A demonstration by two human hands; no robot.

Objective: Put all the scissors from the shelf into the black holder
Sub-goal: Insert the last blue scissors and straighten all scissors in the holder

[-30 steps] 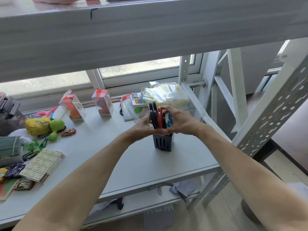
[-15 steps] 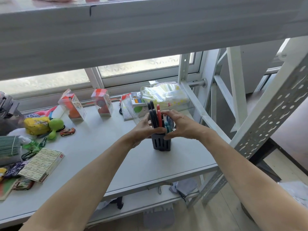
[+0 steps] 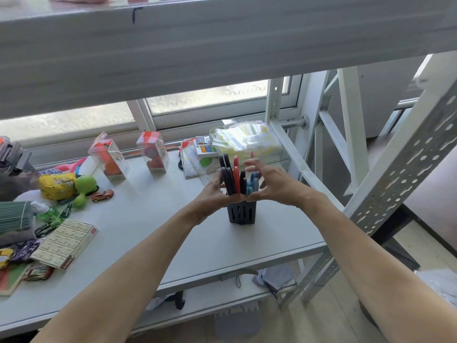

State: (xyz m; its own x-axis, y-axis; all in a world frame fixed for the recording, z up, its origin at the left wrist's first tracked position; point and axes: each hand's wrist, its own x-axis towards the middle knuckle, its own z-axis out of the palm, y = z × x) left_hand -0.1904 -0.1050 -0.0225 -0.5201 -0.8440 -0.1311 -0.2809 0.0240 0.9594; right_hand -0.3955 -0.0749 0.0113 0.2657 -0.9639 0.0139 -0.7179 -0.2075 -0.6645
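Cluttered white shelf (image 3: pixel 148 233): scissors (image 3: pixel 236 178) stand bunched in the holder (image 3: pixel 241 214). Left hand (image 3: pixel 212 196) clasps them; right hand (image 3: pixel 274 184) hovers spread. A nudge could topple the top-heavy holder.

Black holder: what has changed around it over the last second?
The right hand has opened, its fingers lifting off the scissors; a second ago both hands were closed round the handles. The left hand still rests against the black handles. The black holder, its scissors and the shelf clutter are unmoved.
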